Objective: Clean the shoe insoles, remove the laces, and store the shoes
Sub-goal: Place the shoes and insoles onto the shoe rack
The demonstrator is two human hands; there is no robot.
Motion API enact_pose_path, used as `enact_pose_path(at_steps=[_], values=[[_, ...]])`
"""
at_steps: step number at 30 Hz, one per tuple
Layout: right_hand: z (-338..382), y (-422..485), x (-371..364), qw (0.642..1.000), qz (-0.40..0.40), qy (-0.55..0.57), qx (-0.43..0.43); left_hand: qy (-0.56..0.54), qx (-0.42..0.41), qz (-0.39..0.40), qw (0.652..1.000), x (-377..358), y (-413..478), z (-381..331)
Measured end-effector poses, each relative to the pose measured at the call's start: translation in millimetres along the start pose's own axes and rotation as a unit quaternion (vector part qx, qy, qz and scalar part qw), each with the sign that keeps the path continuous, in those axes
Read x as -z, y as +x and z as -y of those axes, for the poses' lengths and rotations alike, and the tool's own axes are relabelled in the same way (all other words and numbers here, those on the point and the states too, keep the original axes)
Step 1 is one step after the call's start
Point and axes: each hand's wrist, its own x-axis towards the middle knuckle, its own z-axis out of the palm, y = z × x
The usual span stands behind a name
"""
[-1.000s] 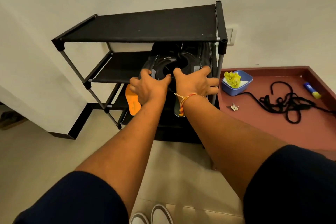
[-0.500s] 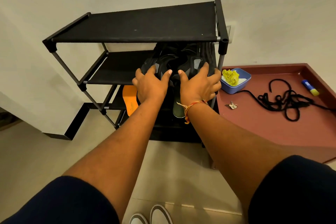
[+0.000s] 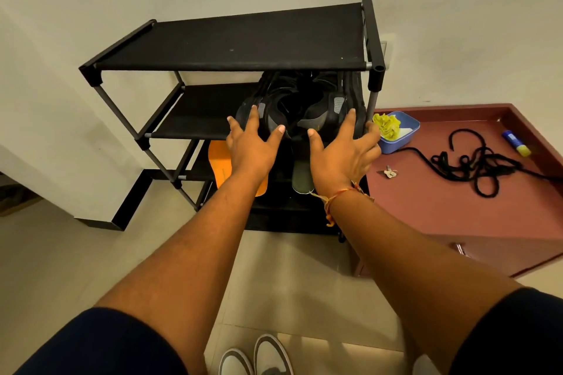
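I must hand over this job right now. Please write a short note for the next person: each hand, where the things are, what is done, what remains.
Left hand: open, straight fingers against a shoe heel.
Right hand: open, fingers against the other heel.
Black shoes: side by side on the middle shelf of the rack, heels outward.
Orange insole and dark green insole: out of the shoes, lower in the rack.
Black laces: removed, on the red ledge near a blue tub holding a yellow cloth.
Done: laces off, shoes shelved.
Left: probably only letting go. I cannot tell whether the insoles are clean.
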Motion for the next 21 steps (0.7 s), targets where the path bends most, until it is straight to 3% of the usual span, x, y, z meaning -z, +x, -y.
enact_pose_path(at_steps=[8,11,15,19,21], values=[[-15.3,-67.6,-16.7,0.983,0.019,0.100,0.152,-0.146,0.033,-0.080,0.985,-24.7,-54.8,47.4],[-34.2,-96.7,-33.7,0.974,0.125,0.131,0.136,-0.209,0.119,-0.071,0.968,-39.6,-90.8,87.3],[-83.1,-148.3,-62.9,0.950,0.297,0.046,0.084,-0.247,0.270,-0.048,0.930,-66.3,-154.2,162.4],[-144.9,-211.4,-89.0,0.891,0.449,-0.042,0.058,-0.238,0.434,-0.062,0.867,-94.4,-218.1,246.8],[-179.3,-240.7,-100.8,0.864,0.495,-0.075,0.045,-0.203,0.484,-0.014,0.851,-104.2,-248.4,276.7]])
